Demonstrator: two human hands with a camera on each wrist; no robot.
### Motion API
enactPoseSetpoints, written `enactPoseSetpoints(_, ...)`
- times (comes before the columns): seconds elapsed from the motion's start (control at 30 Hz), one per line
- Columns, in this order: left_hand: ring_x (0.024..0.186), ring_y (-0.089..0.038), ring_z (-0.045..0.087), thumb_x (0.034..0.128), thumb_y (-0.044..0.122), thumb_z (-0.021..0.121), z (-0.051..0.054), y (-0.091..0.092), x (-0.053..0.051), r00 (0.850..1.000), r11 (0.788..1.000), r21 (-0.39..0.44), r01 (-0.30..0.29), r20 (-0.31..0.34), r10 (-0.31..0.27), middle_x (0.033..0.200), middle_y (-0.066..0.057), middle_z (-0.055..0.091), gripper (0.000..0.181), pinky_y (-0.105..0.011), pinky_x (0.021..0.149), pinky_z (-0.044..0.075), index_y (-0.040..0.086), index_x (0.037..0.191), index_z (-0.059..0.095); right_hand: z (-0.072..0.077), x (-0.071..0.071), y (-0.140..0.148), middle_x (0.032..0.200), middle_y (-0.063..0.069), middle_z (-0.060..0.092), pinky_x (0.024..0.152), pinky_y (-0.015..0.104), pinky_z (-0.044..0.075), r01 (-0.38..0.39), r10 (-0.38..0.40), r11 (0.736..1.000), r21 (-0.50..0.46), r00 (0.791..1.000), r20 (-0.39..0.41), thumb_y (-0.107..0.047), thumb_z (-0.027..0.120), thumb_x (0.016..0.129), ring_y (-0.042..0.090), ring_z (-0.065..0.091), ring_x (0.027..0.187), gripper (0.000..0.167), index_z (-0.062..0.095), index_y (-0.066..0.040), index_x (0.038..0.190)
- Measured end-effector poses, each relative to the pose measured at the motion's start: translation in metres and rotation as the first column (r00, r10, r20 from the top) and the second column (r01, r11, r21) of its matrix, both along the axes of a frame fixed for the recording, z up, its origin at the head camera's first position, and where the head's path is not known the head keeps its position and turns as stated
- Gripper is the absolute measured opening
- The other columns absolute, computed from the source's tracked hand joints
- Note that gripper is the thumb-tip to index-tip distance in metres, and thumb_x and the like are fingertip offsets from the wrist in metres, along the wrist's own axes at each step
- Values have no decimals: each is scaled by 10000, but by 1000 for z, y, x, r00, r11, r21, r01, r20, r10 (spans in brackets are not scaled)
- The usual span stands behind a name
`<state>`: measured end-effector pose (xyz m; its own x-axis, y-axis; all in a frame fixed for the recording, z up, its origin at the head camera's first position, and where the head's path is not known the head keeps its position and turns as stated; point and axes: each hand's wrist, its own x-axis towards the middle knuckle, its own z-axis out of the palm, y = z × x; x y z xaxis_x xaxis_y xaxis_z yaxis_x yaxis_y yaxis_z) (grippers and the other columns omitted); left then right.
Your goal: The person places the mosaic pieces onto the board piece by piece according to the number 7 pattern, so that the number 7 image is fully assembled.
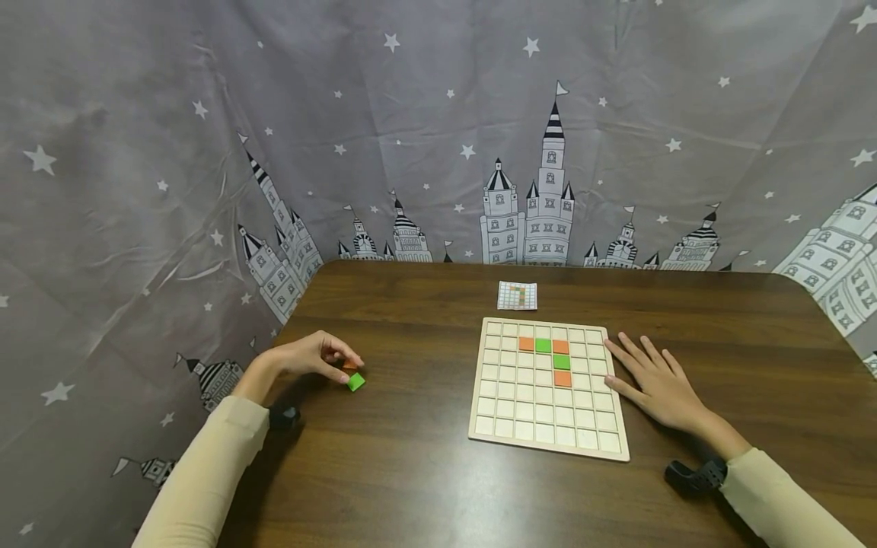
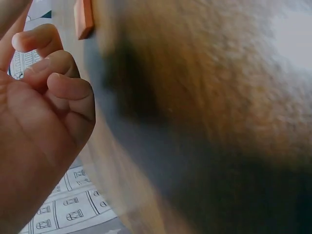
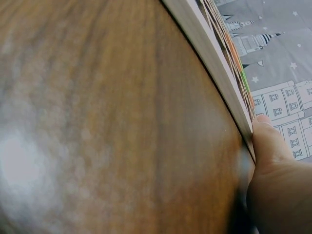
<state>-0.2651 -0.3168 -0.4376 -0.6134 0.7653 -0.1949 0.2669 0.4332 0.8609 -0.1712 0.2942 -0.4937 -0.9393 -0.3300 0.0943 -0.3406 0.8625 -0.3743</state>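
Observation:
My left hand (image 1: 311,356) is low over the left of the table, fingers bent, its thumb tip at a small green square tile (image 1: 355,381). Whether thumb and index finger pinch that tile is unclear. An orange tile (image 1: 350,364) lies partly hidden behind these fingers; the left wrist view shows an orange tile (image 2: 84,19) on the tabletop. My right hand (image 1: 659,387) lies with fingers spread beside a pale wooden grid board (image 1: 548,449), thumb and index fingertips at its right edge. Orange tiles (image 1: 562,378) and green tiles (image 1: 543,345) occupy several board cells.
A small printed card (image 1: 517,295) with a coloured grid pattern lies behind the board. The dark wooden table (image 1: 404,472) ends at a grey curtain (image 1: 425,114) printed with castles and stars.

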Motion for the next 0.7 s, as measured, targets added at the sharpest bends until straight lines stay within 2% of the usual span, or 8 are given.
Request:
enactPoseSetpoints(0.07, 1073, -116, 606, 866, 9, 754, -2, -2, 1, 1000, 1000, -2, -8, 17, 8, 1151, -239, 678, 326, -239, 880, 482, -104, 1163, 680, 0, 0, 0, 1623, 191, 192, 1090, 692, 63, -1, 1, 1000, 1, 1000, -1, -470, 508, 1023, 485, 114, 1457, 704, 224, -194, 1605)
enactPoseSetpoints(0.17, 1146, -107, 598, 862, 7, 757, -5, -4, 2, 1000, 1000, -13, -20, 19, 20, 1186, -218, 675, 323, -259, 929, 478, -96, 1160, 689, 0, -1, 0, 1623, 191, 193, 1088, 694, 65, -4, 4, 1000, 1, 1000, -1, -469, 510, 1022, 486, 117, 1456, 704, 223, -195, 1605)
enactPoseSetpoints(0.33, 1035, -113, 607, 849, 5, 768, -9, -5, 3, 1000, 999, -34, -18, -19, 17, 1153, -188, 697, 319, -248, 864, 482, -67, 1154, 708, 0, 0, 0, 1622, 190, 194, 1086, 695, 71, -6, 6, 1000, -3, 1000, -3, -465, 514, 1021, 488, 124, 1454, 704, 228, -194, 1604)
enactPoseSetpoints(0.57, 876, -112, 537, 837, -12, 772, -11, -3, 3, 997, 1000, -19, 16, -73, -18, 1110, -217, 702, 318, -229, 761, 449, -89, 1138, 705, 0, -1, -1, 1625, 186, 189, 1089, 692, 65, -1, 1, 1000, 0, 1000, -1, -470, 509, 1022, 485, 117, 1456, 703, 227, -195, 1604)
enactPoseSetpoints(0.7, 803, -154, 489, 830, -11, 780, -13, -3, 5, 996, 1000, -26, 9, -93, -12, 1096, -220, 704, 321, -231, 712, 409, -92, 1132, 707, 0, -1, -1, 1625, 185, 190, 1090, 690, 67, 2, -2, 1000, 4, 1000, 0, -474, 510, 1021, 485, 118, 1456, 703, 232, -194, 1603)
